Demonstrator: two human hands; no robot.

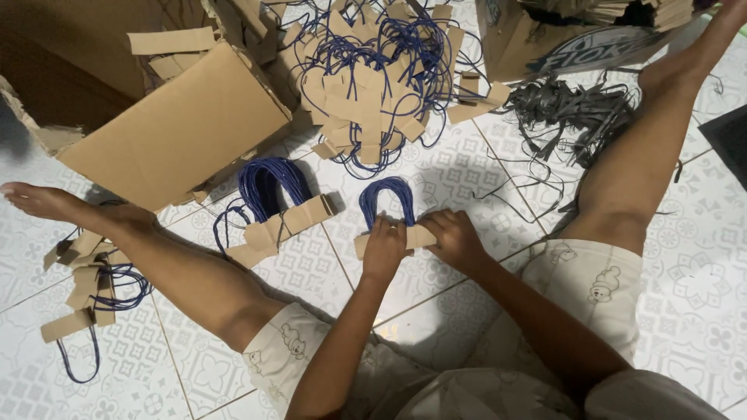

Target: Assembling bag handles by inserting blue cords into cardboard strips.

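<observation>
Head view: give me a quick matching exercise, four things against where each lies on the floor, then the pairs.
Things:
1. bundle under both hands
2. finished bundle
3. grey strap tangle
4. big handle pile

Places:
A. top centre
B. by the right knee, upper right
C. centre, between the legs
D. just left of centre, below the cardboard box

Pairs: 1-C, 2-D, 3-B, 4-A

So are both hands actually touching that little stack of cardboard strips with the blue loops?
Touching. The head view shows the left hand and right hand both gripping the stack of cardboard strips, fingers pressed on its top.
</observation>
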